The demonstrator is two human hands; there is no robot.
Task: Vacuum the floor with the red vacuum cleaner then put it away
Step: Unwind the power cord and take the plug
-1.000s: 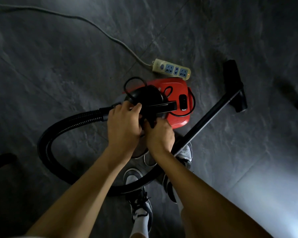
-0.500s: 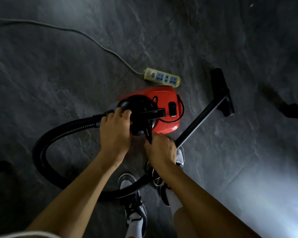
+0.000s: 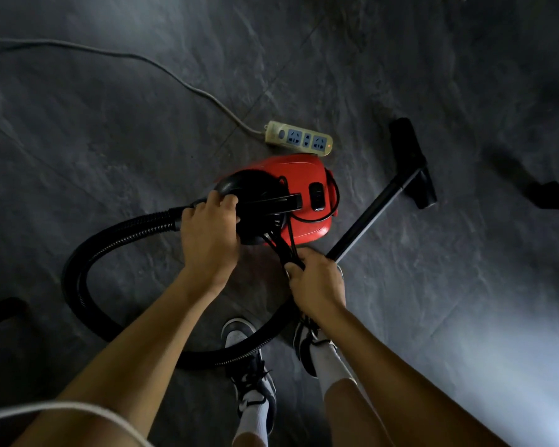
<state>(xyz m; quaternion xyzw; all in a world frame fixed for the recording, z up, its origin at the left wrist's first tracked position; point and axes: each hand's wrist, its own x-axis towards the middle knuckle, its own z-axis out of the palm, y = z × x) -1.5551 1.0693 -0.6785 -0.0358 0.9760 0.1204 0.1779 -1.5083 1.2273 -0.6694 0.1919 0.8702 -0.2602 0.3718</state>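
Hands (image 3: 208, 240) (right (image 3: 313, 282) bunching cord (image 3: 284, 250)) on red vacuum cleaner (image 3: 299, 179).

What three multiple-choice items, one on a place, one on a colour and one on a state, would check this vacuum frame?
1. Where does the power strip lie?
A. on the floor just beyond the vacuum cleaner
B. on top of the vacuum cleaner
C. between the person's shoes

2. What colour is the vacuum cleaner's body?
A. blue
B. red
C. yellow

3. What is the right hand doing?
A. resting open on the floor
B. holding the wand
C. closed on a bundle of black cord

Answers:
1 A: the strip sits on the tiles at the far side of the red body.
2 B: the shell is red, with a black front and handle.
3 C: its grip is shut around cord loops that run up to the vacuum cleaner, while the left hand holds the black front end by the hose.
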